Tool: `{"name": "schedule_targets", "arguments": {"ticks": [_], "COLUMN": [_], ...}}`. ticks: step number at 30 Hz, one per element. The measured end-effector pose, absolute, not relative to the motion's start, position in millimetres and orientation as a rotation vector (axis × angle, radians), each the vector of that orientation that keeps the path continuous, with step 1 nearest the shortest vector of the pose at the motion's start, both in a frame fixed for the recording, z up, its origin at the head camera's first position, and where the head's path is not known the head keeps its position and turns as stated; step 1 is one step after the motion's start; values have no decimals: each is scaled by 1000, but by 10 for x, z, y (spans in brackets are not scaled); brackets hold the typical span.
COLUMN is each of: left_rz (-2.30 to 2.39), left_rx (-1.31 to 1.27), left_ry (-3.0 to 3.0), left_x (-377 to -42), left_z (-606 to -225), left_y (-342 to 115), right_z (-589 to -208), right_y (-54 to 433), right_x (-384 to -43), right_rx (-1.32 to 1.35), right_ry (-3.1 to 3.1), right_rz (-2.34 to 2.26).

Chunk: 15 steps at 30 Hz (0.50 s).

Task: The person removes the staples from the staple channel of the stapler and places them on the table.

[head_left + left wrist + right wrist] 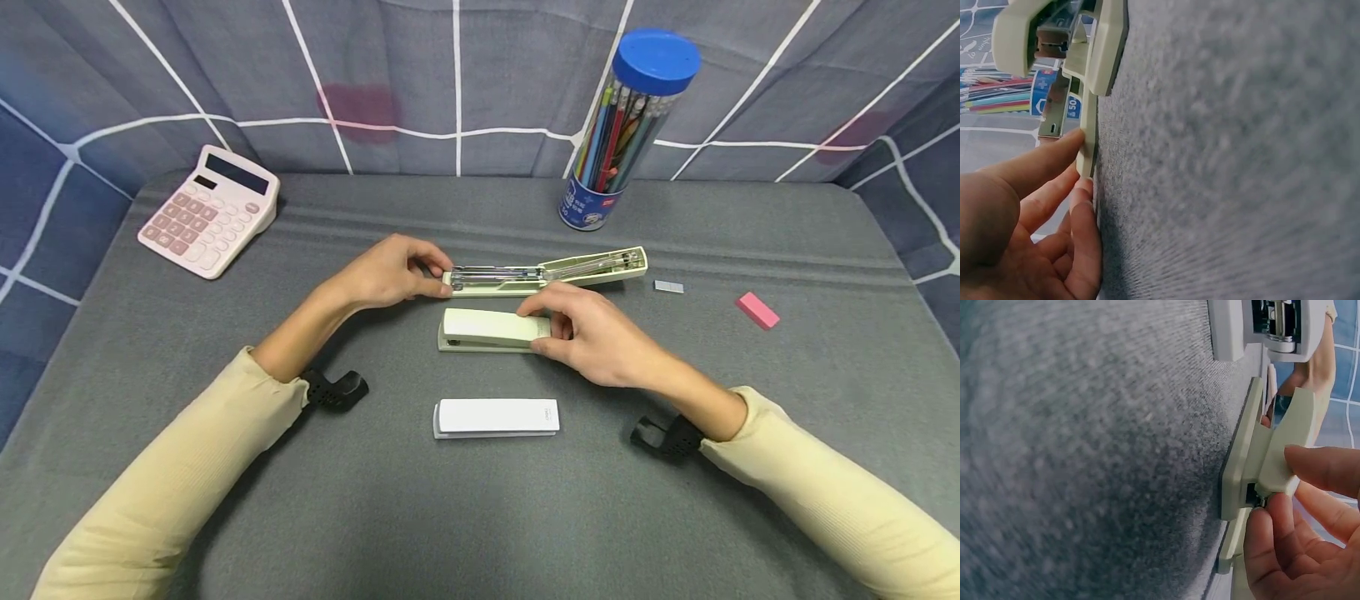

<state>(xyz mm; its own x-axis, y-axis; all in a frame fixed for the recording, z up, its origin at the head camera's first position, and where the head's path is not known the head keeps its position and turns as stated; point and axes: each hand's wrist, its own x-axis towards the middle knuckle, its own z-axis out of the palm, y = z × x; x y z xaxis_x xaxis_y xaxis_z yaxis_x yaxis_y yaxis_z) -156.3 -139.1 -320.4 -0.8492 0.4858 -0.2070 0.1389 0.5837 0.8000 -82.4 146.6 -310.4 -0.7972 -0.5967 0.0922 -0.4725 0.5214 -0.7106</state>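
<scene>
One closed green stapler (483, 327) lies pinched in the right hand (596, 335).

In the head view, the right hand (588, 333) hides the right end of the middle stapler (487, 325) and a little of the far stapler (510, 275), whose left tip is partly behind the left hand (386, 275). Both sleeves (172, 475) run out of frame. Print on the white stapler (495, 416) and calculator (213, 208) is too small to read. The wrist views blur much of the counter (337, 517); their top edges cut off the middle stapler at left, the white one at right.
</scene>
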Motion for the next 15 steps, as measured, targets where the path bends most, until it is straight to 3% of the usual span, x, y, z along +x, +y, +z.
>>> {"name": "schedule_targets", "arguments": {"ticks": [15], "left_rz": [1107], "left_rx": [657], "left_ry": [2344], "left_x": [-1182], "left_z": [-3155], "left_y": [-1519], "right_z": [-3105], "right_y": [1477], "right_x": [-856], "right_rx": [-910], "right_ry": [2539], "right_rz": [-1164]}}
